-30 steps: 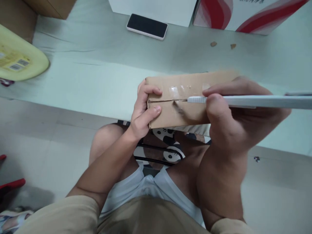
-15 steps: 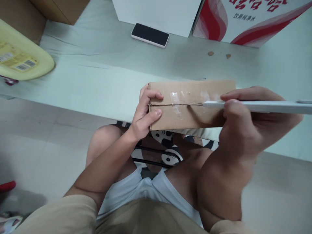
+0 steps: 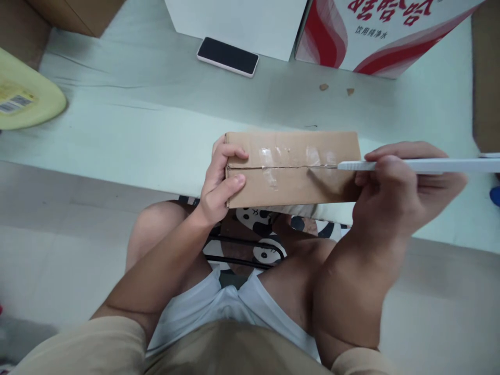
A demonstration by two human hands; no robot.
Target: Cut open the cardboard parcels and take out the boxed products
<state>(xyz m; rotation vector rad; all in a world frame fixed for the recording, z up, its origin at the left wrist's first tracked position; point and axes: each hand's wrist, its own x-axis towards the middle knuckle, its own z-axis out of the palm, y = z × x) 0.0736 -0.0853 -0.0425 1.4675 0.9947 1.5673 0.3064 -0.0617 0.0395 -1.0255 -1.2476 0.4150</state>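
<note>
A small brown cardboard box (image 3: 291, 169) lies at the near edge of a pale green table (image 3: 156, 135), its top seam covered with clear tape. My left hand (image 3: 219, 182) is closed round the box's left end, fingers on top and thumb on the near side. My right hand (image 3: 398, 192) is closed on a long white utility knife (image 3: 422, 165). The knife lies level along the seam, its tip touching the tape close to the box's right end.
A dark phone (image 3: 227, 56) lies at the back of the table. Behind it stand a white box (image 3: 238, 18) and a red-and-white carton (image 3: 375, 31). A yellow object (image 3: 27, 99) sits at the left, with brown cardboard at both far corners. My knees are below the table edge.
The knife tip has slid rightward along the taped seam, from the box's middle to near its right end. My left hand has kept its grip on the left end.
</note>
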